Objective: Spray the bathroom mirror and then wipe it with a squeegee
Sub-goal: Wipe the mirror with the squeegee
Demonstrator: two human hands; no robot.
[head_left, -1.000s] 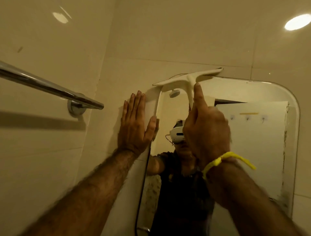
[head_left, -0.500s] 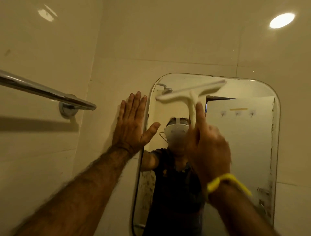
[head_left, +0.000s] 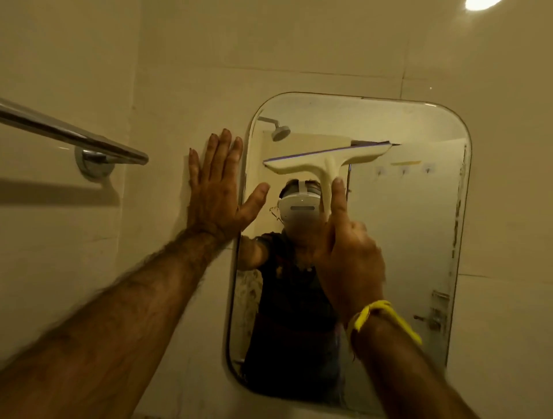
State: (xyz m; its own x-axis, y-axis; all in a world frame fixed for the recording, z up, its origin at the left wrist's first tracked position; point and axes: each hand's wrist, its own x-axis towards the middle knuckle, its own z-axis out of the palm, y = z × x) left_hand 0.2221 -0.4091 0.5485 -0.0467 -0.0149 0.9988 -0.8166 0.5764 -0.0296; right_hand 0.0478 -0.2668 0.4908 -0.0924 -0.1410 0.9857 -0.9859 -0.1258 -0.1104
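A rounded rectangular mirror hangs on the tiled wall. A white squeegee lies with its blade against the upper part of the glass, tilted up to the right. My right hand grips its handle from below, forefinger stretched along the handle, a yellow band on the wrist. My left hand rests flat with spread fingers on the wall tile at the mirror's left edge, the thumb reaching over the glass. No spray bottle is in view.
A chrome towel bar juts from the left wall at hand height, close to my left forearm. The mirror reflects a shower head, a door with hooks and a person wearing a white headset. A ceiling light glows top right.
The squeegee has come down from the mirror's top edge onto the upper glass, drawn by my right hand. My left hand has stayed flat on the wall.
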